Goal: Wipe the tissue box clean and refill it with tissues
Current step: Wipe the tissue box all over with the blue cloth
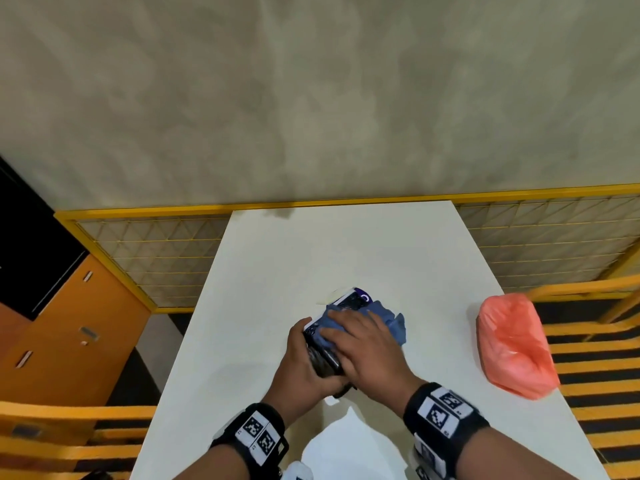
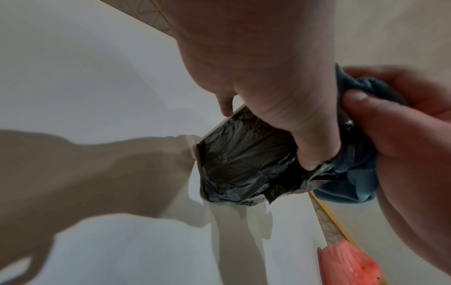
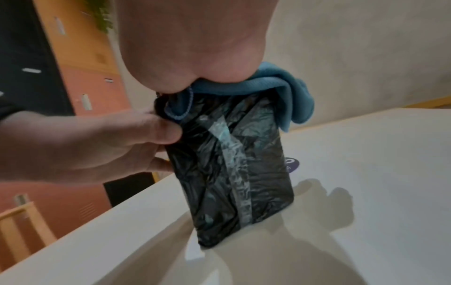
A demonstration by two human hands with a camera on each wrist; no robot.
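On the white table (image 1: pixel 363 251) the tissue box (image 1: pixel 325 355) stands near the front middle, tilted, with one lower edge on the table top. The box is wrapped in wrinkled black plastic film, and a strip of clear tape runs along one face (this shows best in the right wrist view). At its far end a white and purple printed part is visible.

The left hand (image 1: pixel 304 368) grips the box from the left side: its fingers are curled round the near end, the thumb lies on one face and the other fingers on the opposite one. The right hand (image 1: pixel 363 348) lies on top of the box and presses a blue cloth (image 1: pixel 388 317) against it. Its fingers are spread over the cloth in the head view, while in the left wrist view the thumb and fingers seem to pinch a fold of the cloth; I think it holds the cloth, though the picture is a little blurred there. A loose part of the cloth hangs past the far right side of the box.

To the right, well apart from the box, a pink plastic bag (image 1: pixel 512 344) lies near the right edge of the table. Both wrists wear black bands with square printed markers.
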